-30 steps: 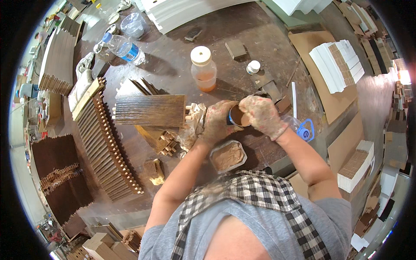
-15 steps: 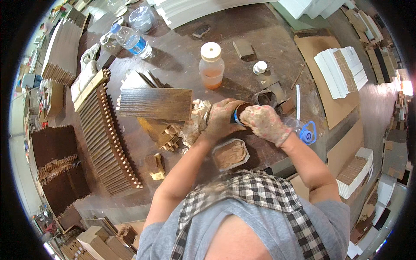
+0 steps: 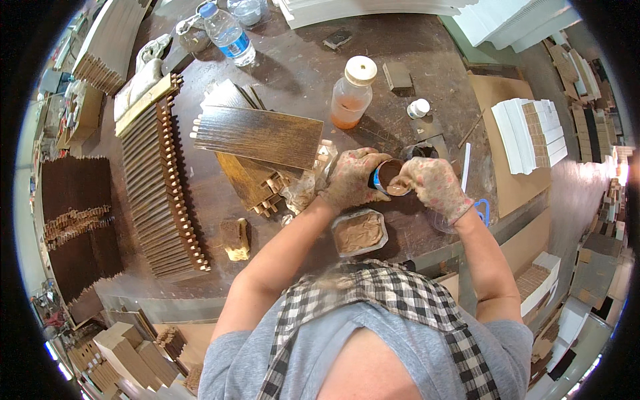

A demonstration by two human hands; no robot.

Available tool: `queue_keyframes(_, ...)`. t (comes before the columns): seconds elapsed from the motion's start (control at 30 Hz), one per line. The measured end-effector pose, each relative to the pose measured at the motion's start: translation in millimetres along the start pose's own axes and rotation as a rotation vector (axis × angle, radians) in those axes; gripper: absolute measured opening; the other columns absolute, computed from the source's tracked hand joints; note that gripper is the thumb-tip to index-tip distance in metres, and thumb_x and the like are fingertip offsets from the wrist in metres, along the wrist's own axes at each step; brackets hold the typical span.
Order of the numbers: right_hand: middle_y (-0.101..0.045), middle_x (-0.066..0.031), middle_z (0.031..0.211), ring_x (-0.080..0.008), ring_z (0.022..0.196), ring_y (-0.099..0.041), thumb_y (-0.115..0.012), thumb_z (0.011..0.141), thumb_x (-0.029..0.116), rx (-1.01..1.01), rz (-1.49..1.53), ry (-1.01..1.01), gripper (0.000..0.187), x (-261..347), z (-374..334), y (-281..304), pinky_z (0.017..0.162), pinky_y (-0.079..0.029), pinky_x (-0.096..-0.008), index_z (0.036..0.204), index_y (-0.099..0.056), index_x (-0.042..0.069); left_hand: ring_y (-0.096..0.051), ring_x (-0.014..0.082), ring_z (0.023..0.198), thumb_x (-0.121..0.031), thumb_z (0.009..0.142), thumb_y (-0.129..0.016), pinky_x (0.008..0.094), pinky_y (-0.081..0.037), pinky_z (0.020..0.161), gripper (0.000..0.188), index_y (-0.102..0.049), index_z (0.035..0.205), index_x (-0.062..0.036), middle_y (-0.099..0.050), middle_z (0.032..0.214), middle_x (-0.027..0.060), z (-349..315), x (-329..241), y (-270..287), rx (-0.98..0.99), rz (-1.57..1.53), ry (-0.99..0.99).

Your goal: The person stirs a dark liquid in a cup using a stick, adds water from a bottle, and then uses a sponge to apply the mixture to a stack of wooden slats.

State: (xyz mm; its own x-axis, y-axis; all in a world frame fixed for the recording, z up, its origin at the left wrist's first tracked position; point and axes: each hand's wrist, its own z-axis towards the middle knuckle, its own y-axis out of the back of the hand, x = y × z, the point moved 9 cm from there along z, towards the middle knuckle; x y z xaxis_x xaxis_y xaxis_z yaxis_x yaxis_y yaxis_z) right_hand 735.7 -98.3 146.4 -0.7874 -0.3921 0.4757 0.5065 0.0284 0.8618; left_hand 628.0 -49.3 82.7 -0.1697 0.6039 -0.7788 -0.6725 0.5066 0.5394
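Observation:
My left hand (image 3: 355,177), in a stained glove, is wrapped round a small can (image 3: 377,179) with a blue label. The can is tilted so its round mouth shows, and brown paste (image 3: 398,189) is inside. My right hand (image 3: 437,187), in a spotted glove, has its fingers curled at the can's rim. Whatever those fingers grip is hidden. Just below the can sits a clear tub of brown paste (image 3: 361,233). A dark cup (image 3: 420,151) stands behind my right hand.
Dark-stained boards with pale dowels (image 3: 260,135) are piled left of my left hand. A row of stained slats (image 3: 150,187) lies further left. A bottle of orange liquid (image 3: 351,93), a water bottle (image 3: 228,35), a white cap (image 3: 419,108) and a stained sponge (image 3: 235,239) are on the table.
The can's mouth has turned more into view, showing the brown paste. My right hand has drawn back slightly from over the opening to its right rim. The whole view has shifted.

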Motion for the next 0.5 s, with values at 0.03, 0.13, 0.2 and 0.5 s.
queue_keyframes(0.03, -0.068, -0.0142, 0.084, -0.0315, 0.079, -0.069, -0.067, 0.082, 0.007, -0.074, 0.003, -0.02, 0.009, -5.0, -0.8, 2.9, 0.069, -0.055, -0.0381, 0.09, -0.068, 0.004, -0.063, 0.0357, 0.11, -0.034, 0.059, -0.092, 0.0452, -0.051, 0.094, 0.072, -0.066, 0.121, -0.0077, -0.067, 0.117, 0.0149, 0.4, 1.8, -0.4, 0.026, -0.026, 0.016)
queue_keyframes(0.13, -0.068, -0.0143, 0.084, -0.0313, 0.079, -0.069, -0.067, 0.081, 0.007, -0.135, 0.024, -0.048, 0.009, -9.2, -0.3, -4.4, 0.068, -0.054, -0.0383, 0.09, -0.068, 0.004, -0.065, 0.0339, 0.105, -0.04, 0.062, -0.089, 0.0453, -0.051, 0.09, 0.07, -0.065, 0.12, -0.0092, -0.069, 0.11, 0.0117, -0.1, -4.8, 4.3, -0.034, 0.056, -0.035)
queue_keyframes(0.2, -0.069, -0.0142, 0.085, -0.0315, 0.08, -0.069, -0.067, 0.081, 0.006, -0.075, 0.022, -0.047, 0.01, -11.1, -7.8, -20.8, 0.069, -0.055, -0.0385, 0.09, -0.069, 0.004, -0.064, 0.0348, 0.11, -0.036, 0.061, -0.091, 0.0441, -0.051, 0.093, 0.07, -0.066, 0.12, -0.0088, -0.067, 0.117, 0.0134, 0.8, -2.1, 0.1, -0.008, -0.025, -0.007)
queue_keyframes(0.5, -0.07, -0.0144, 0.086, -0.0325, 0.081, -0.07, -0.068, 0.079, 0.002, -0.145, 0.009, -0.049, 0.014, -7.3, -1.3, -5.4, 0.072, -0.056, -0.0385, 0.093, -0.069, 0.002, -0.062, 0.0339, 0.114, -0.032, 0.063, -0.09, 0.045, -0.05, 0.094, 0.069, -0.065, 0.122, -0.0097, -0.068, 0.115, 0.0125, -3.2, 7.1, -5.2, -0.006, -0.026, 0.015)
